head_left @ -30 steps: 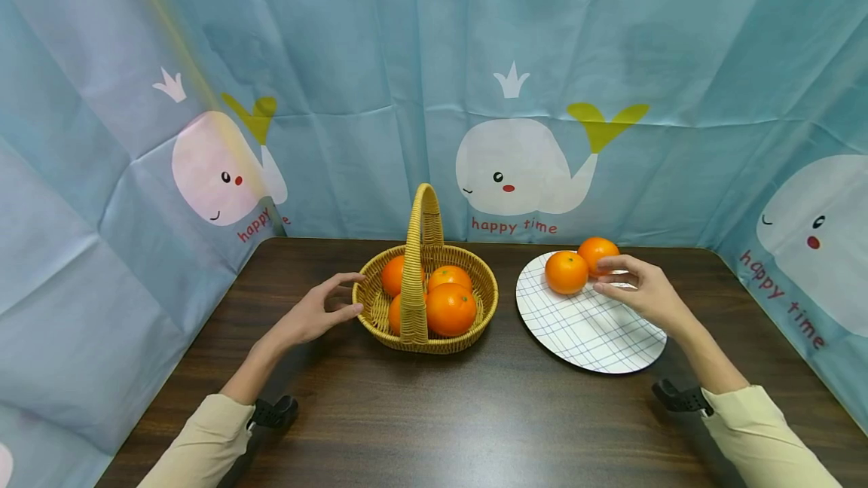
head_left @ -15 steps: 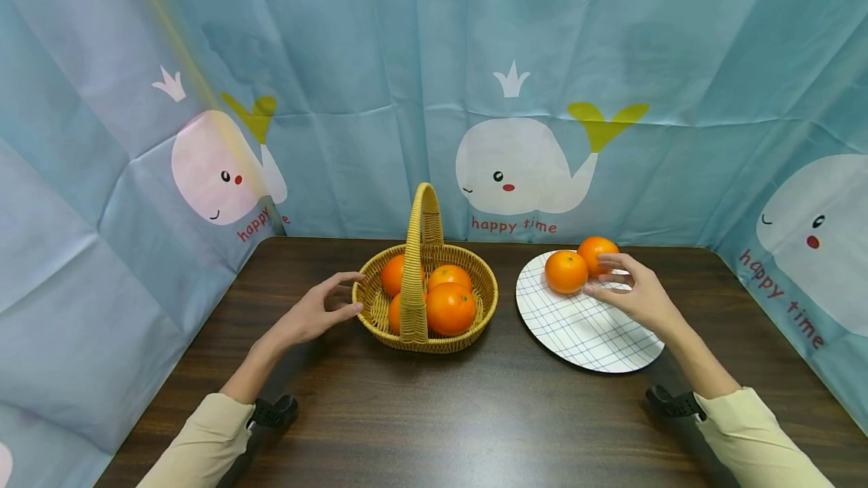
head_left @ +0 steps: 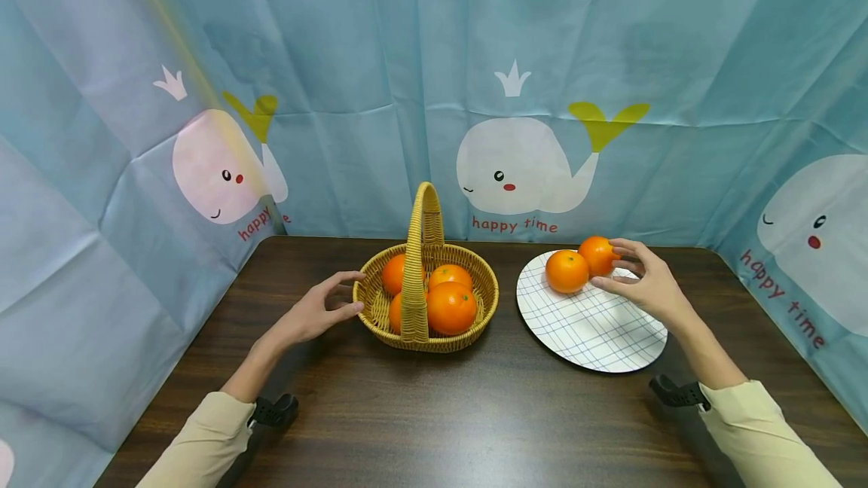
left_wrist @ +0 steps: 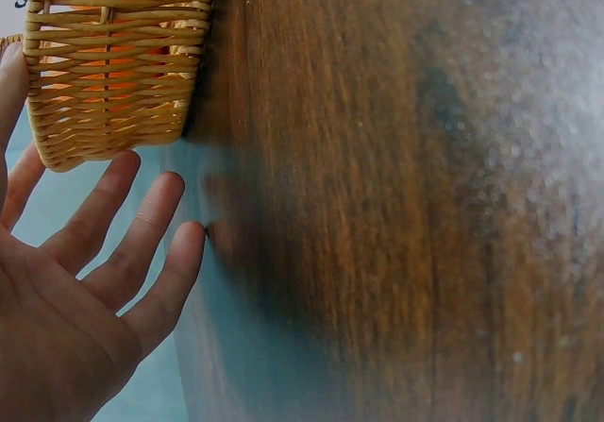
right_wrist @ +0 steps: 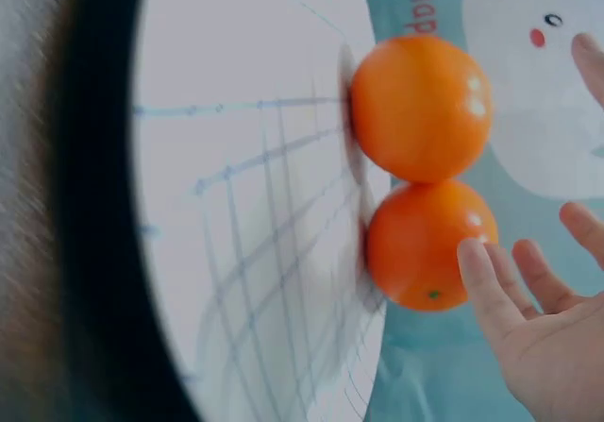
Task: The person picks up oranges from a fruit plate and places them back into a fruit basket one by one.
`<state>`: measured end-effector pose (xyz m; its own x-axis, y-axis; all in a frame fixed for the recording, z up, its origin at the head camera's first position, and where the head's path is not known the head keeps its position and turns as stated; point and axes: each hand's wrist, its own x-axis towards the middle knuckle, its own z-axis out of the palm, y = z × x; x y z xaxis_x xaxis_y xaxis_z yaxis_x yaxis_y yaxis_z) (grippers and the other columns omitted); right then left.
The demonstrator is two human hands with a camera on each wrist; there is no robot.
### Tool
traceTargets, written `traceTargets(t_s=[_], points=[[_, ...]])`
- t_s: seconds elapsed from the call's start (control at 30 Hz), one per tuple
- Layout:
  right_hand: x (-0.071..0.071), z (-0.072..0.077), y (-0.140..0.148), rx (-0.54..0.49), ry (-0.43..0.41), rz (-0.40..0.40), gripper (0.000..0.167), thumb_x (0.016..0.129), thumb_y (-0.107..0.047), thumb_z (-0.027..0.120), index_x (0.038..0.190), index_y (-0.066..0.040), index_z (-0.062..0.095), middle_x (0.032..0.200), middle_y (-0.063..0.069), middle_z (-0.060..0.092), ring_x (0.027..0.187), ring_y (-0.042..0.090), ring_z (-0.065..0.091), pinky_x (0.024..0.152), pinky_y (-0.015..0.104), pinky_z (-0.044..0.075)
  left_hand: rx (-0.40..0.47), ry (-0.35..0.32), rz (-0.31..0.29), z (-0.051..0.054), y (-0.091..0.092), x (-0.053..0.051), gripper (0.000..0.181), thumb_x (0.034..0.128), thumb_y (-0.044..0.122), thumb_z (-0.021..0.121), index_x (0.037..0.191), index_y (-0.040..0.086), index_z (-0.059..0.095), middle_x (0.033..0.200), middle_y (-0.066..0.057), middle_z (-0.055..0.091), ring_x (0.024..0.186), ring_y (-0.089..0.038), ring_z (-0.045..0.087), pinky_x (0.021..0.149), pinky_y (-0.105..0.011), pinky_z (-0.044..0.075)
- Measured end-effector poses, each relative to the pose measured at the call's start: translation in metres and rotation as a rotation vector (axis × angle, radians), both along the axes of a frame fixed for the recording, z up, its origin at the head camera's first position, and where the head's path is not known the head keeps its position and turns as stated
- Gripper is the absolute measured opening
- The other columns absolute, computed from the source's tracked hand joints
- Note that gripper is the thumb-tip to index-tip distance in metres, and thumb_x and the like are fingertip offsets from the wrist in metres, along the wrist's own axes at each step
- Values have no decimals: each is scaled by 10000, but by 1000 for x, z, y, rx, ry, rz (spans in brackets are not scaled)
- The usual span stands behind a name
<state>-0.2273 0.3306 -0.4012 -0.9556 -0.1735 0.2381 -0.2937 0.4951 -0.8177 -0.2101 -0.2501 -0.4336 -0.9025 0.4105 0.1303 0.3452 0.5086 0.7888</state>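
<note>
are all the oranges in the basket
No, two oranges sit on the white plate with blue lines, to the right of the wicker basket in the head view.

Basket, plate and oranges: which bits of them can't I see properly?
Head view: the front-left orange in the basket is partly hidden by the handle.
Left wrist view: the picture's top edge cuts off part of the basket.
Right wrist view: the dark edge of the plate is blurred.
Right wrist view: the right hand covers part of the lower orange; I can't tell whether they touch.
</note>
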Motion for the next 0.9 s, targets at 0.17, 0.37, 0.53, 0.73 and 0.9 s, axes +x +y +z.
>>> traceTargets(t_s=[0.17, 0.37, 0.53, 0.73, 0.9], points=[[-7, 4, 9, 58, -8, -20, 851, 890, -203, 827, 1561, -43, 329, 1495, 280, 371, 1301, 475, 455, 919, 260, 512, -2, 2, 0, 1, 0, 0, 548, 998, 213, 695, 1472, 53, 473, 1430, -219, 505, 1239, -424, 542, 936, -555, 509], [-22, 5, 20, 89, -75, 38, 961, 900, -178, 811, 1622, -73, 186, 1584, 306, 210, 1365, 544, 335, 1005, 606, 391, -5, 2, 3, 1, 0, 1, 540, 996, 208, 697, 1468, 60, 481, 1422, -220, 516, 1235, -437, 543, 937, -551, 510], [-36, 3, 33, 99, -128, 103, 999, 902, -124, 794, 1635, -80, 117, 1610, 323, 110, 1384, 601, 243, 1032, 677, 326, -2, -4, 4, 1, 0, 0, 543, 993, 219, 703, 1468, 72, 485, 1421, -211, 519, 1233, -433, 546, 940, -553, 508], [-51, -1, 45, 91, -149, 182, 972, 908, -71, 781, 1637, -92, 139, 1640, 273, 84, 1399, 607, 197, 1042, 701, 286, -4, -11, 2, 0, 0, 0, 549, 990, 214, 707, 1467, 63, 482, 1416, -227, 518, 1231, -437, 545, 941, -555, 507], [-61, -3, 50, 75, -155, 263, 930, 909, -64, 782, 1635, -111, 202, 1655, 222, 114, 1406, 589, 217, 1026, 636, 341, -12, 7, -2, 1, -1, 0, 545, 993, 216, 702, 1468, 62, 483, 1421, -222, 516, 1238, -442, 537, 948, -574, 495]])
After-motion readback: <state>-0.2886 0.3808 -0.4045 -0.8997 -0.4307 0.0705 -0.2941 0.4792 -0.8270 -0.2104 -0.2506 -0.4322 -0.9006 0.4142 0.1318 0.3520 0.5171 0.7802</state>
